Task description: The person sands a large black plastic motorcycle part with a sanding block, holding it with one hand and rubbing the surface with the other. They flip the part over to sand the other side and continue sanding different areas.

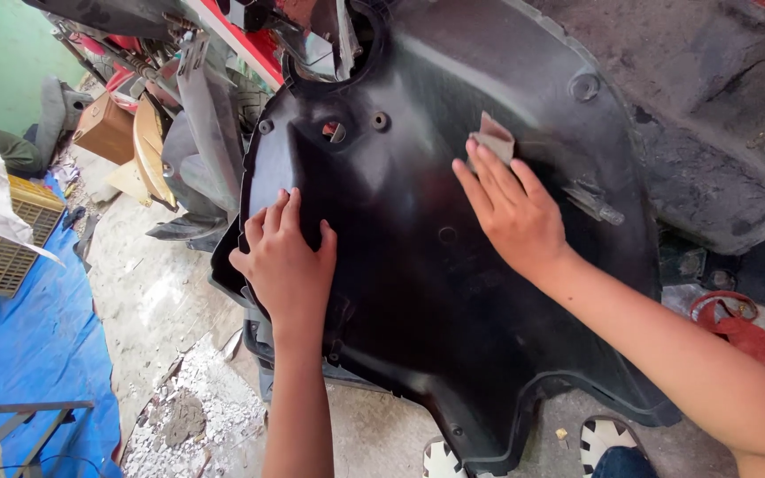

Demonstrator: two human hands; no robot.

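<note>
— What's nearest you?

— My sandals (602,435) on the concrete floor (148,292), just under the lower edge of the black plastic panel (418,292) propped up in front of me.

— And your hands?

— My left hand (285,261) lies flat, fingers spread a little, near the panel's left edge, holding nothing. My right hand (511,212) presses a small piece of sandpaper (494,139) under its fingertips, higher up toward the right side.

— Any room around it?

— Open floor and a blue tarp (42,345) to the left. A red strap (741,332) lies right. Beyond the top edge, scooter parts (201,124) crowd in close, with a cardboard box (104,128) farther back.
</note>
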